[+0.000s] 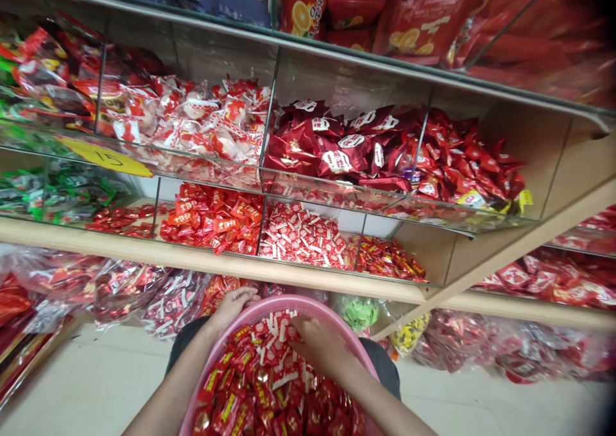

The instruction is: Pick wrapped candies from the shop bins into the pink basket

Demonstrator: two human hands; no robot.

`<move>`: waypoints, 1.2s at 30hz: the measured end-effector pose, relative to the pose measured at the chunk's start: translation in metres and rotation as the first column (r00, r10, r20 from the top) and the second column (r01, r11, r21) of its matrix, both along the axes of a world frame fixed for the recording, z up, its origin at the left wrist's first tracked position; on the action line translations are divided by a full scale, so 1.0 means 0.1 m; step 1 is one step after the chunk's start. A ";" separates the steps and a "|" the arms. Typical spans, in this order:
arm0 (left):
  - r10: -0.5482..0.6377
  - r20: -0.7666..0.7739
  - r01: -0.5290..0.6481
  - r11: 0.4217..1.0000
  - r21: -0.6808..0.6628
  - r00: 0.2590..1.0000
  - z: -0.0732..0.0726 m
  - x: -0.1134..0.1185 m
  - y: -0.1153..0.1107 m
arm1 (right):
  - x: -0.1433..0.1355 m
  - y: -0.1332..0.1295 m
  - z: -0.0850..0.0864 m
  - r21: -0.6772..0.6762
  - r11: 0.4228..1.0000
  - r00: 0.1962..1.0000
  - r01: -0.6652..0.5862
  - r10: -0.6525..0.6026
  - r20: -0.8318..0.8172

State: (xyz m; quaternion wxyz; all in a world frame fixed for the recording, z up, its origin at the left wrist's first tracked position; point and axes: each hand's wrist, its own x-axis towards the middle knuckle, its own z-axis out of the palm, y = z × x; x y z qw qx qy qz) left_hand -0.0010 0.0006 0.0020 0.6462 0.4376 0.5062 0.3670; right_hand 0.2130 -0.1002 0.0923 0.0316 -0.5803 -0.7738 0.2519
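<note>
A pink plastic basket (291,304) stands low between my knees, filled with small wrapped candies (260,391). Most of these wrappers are red with yellow print; a patch of red-and-white candies (276,343) lies toward the far side. My left hand (233,309) holds the basket's far left rim, its fingers bent over the edge. Inside the basket, my right hand (315,343) has its fingers curled down onto the red-and-white candies, and the fingertips are partly hidden.
Ahead, a tiered shelf (337,279) with glass dividers holds several kinds of wrapped candy, including matching red-and-white ones (305,235). A yellow price tag (106,156) hangs at left. Bagged candies (129,291) lie under the shelf, on the tiled floor (115,372).
</note>
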 end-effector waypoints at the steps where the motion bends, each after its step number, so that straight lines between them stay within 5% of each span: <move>1: -0.003 -0.001 0.003 1.000 0.002 1.000 0.00 0.00 0.00 | -0.01 -0.01 -0.04 0.013 1.000 1.000 0.001 -0.001 -0.004; 12: -0.004 0.019 0.004 1.000 0.020 1.000 -0.03 0.00 0.01 | 0.21 0.00 0.04 0.102 0.991 0.992 0.085 -0.075 -0.099; 24: 0.000 -0.010 0.000 1.000 0.028 1.000 0.07 0.03 -0.04 | -0.08 -0.60 -0.14 -0.040 0.994 0.994 0.097 -0.098 -0.041; 36: 0.001 0.010 -0.001 1.000 0.022 1.000 -0.01 0.01 -0.01 | -0.08 -0.44 -0.12 0.144 0.982 0.988 0.124 -0.135 0.074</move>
